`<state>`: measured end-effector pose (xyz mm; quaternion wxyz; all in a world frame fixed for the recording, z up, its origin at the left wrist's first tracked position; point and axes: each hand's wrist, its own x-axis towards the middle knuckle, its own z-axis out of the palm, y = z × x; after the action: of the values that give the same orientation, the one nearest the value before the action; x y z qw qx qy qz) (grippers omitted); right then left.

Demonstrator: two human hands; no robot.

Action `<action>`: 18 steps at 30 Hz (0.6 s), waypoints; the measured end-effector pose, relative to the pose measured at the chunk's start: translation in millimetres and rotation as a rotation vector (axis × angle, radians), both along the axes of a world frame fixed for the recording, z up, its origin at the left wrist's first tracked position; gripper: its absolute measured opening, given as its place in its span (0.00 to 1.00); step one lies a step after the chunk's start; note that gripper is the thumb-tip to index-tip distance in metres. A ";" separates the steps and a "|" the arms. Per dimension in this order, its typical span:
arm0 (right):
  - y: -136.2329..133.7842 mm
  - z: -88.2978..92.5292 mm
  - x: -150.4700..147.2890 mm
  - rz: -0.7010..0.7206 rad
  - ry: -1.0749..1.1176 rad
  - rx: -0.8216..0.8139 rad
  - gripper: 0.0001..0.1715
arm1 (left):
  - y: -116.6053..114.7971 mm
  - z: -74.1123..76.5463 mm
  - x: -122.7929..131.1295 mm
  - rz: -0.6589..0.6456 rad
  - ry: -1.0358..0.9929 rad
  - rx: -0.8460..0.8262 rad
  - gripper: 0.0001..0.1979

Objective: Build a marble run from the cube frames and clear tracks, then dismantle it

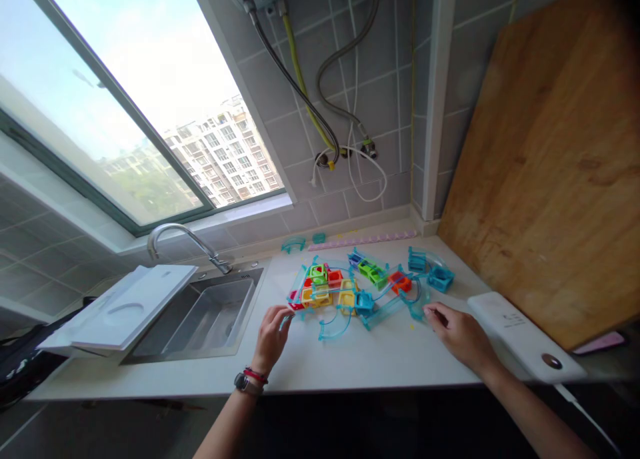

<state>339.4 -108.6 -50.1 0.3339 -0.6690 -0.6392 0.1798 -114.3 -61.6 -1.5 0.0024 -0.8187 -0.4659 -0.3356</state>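
Coloured toy blocks (335, 278), joined with clear blue track pieces, lie in the middle of the white counter (350, 369), between your two hands. Your left hand (271, 335) is at the left side of them, with the fingers bent and their tips close to the dark pink block (295, 301). I cannot tell if these fingers are closed on something or only near to it. Your right hand (457, 335) is on the right side, with the fingers curled inward, next to the clear blue curved piece (419, 309). Whether they grip or touch this piece, I also cannot tell.

Near the front edge of the group lies another blue arc (323, 335), in the space between your hands. Two blue blocks (440, 279) are at the far right of the group, and a pink strip (363, 241) lies behind, close to the wall. On your right, the white device (525, 335) and the leaning wooden board (545, 159) limit the room beside your forearm. On your left is the sink (257, 285), partly covered by white sheets (135, 305).
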 end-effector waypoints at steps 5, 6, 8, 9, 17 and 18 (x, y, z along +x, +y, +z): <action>-0.9 3.6 -1.8 -0.002 0.011 0.001 0.21 | 6.8 -19.3 12.5 0.087 0.047 0.081 0.05; -1.1 4.1 -2.1 -0.002 0.015 0.006 0.21 | 8.3 -21.0 14.1 0.128 0.087 0.086 0.04; -1.3 4.7 -2.5 -0.008 0.017 0.015 0.21 | 10.3 -22.9 14.4 0.204 0.165 0.080 0.04; -1.4 4.8 -2.7 -0.015 0.016 0.014 0.21 | 10.5 -23.5 12.9 0.230 0.193 0.070 0.04; -0.2 0.3 -1.7 -0.010 -0.004 -0.013 0.19 | 2.7 -15.9 -20.0 0.212 0.065 -0.026 0.14; -0.1 -1.1 -1.6 -0.010 -0.014 -0.019 0.19 | 8.1 -11.1 -24.5 0.240 0.038 -0.039 0.14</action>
<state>337.8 -108.6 -51.3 0.3236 -0.6765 -0.6367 0.1796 -138.9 -53.5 -12.5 0.0355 -0.7633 -0.5667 -0.3083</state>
